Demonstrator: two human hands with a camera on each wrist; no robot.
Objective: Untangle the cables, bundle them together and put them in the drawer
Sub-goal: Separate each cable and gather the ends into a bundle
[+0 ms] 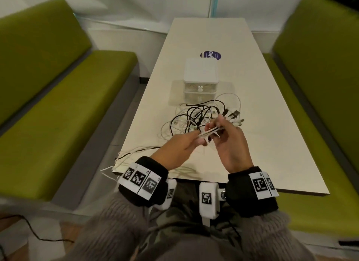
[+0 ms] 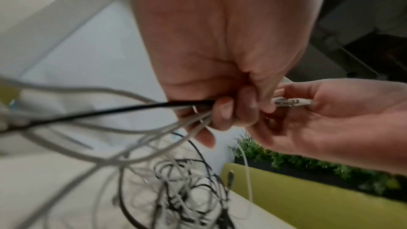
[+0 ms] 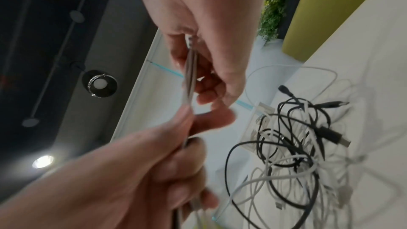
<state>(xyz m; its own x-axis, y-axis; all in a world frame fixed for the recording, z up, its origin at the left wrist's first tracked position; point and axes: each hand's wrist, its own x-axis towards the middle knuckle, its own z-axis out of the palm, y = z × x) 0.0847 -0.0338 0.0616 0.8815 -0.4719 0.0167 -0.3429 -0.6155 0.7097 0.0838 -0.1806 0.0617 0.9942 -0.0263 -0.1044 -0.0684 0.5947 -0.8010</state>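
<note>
Left hand (image 1: 175, 149) clamps gathered cables (image 1: 208, 133) | right hand (image 1: 231, 142) pinches their ends, evening them, I reckon | tangle (image 1: 202, 115) mid-frame | drawer (image 1: 200, 88) shut, waiting

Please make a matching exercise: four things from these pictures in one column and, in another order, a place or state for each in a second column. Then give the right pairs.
1. left hand
2. drawer unit
3. cable tangle
4. round sticker

A. lies loose on the table, before the unit
B. on the table behind the unit
C. grips several cable strands
D. stands with both drawers closed

Pairs: 1-C, 2-D, 3-A, 4-B
</note>
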